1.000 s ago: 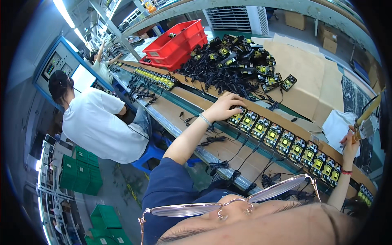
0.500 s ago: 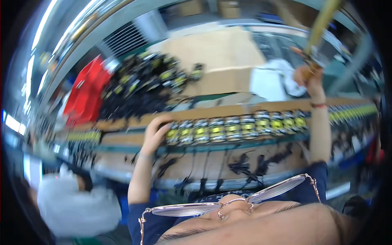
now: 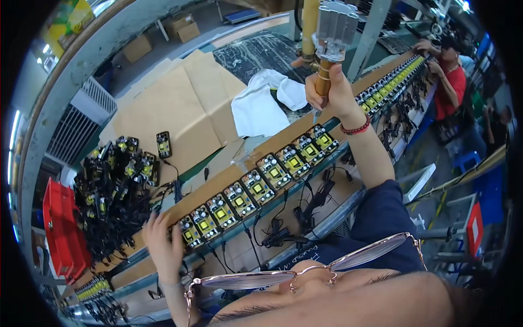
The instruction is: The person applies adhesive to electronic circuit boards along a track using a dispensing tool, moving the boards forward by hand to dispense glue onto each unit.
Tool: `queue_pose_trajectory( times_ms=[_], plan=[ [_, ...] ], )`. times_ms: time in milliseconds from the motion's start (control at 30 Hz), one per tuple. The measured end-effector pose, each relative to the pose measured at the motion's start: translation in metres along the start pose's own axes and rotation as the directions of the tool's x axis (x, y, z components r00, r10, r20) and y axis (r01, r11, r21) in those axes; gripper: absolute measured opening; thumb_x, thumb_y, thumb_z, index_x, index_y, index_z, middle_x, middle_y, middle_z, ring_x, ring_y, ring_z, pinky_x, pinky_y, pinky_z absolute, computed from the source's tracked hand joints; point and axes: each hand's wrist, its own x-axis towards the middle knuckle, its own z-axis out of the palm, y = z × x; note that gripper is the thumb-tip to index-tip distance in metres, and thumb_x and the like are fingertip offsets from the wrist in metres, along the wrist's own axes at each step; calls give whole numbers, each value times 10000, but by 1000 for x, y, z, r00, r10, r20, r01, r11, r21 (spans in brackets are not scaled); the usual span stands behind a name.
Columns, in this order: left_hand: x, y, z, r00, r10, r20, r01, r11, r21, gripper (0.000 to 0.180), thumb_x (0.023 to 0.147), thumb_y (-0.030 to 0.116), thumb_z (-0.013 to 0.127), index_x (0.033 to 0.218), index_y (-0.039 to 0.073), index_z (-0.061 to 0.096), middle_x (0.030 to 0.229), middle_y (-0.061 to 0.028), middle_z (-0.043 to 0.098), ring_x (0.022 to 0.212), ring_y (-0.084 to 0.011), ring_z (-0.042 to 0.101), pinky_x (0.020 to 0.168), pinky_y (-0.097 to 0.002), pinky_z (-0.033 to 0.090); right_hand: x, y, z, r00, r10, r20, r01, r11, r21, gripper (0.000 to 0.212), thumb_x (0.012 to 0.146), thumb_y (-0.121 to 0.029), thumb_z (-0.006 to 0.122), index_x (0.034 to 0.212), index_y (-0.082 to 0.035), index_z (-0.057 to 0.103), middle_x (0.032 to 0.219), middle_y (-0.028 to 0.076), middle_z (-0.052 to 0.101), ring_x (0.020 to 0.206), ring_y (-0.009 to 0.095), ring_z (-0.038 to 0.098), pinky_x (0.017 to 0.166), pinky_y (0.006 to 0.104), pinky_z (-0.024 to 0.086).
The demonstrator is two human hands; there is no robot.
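While your right hand (image 3: 333, 90) wraps a tool (image 3: 323, 82) by the right end of the board row (image 3: 239, 199), your left hand (image 3: 162, 242) spreads beside its left end, contact unclear. The row is lined up; a heap (image 3: 111, 199) beyond its left end lies unsorted.

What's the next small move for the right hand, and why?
Probably ease the pointed tip of the amber cylindrical tool onto the near row's rightmost black-edged, yellow-centred circuit board: the right hand grips the tool, its tip pointing toward that board, while the left hand is at the row's other end.
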Motion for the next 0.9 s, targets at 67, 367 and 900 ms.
queue_pose_trajectory(
  times_ms=[67,367,900],
  plan=[
    [37,48,-2,979,135,149,-82,944,-319,358,818,96,570,1166,13,550,1227,-176,539,1196,-369,446,1003,-441,330,-2,1,2,999,24,-24,-24,1000,-8,795,864,-689,329,1177,25,488,483,-13,406,418,70,384,404,203,294],
    [93,134,58,810,573,130,-448,745,-494,527,845,254,560,1283,-13,439,1361,-240,395,1299,-387,326,1081,-445,256,6,6,22,998,56,-21,-58,992,-110,878,813,-743,308,1201,35,433,489,-22,384,409,62,377,386,197,283],
    [-11,-55,-6,926,-264,270,362,824,-436,372,877,109,532,1207,-61,512,1185,-212,566,1109,-302,541,961,-355,387,-13,28,19,936,-105,-337,43,982,-186,469,942,-452,443,1140,-27,472,551,-41,429,440,23,368,399,183,290]
  ],
)
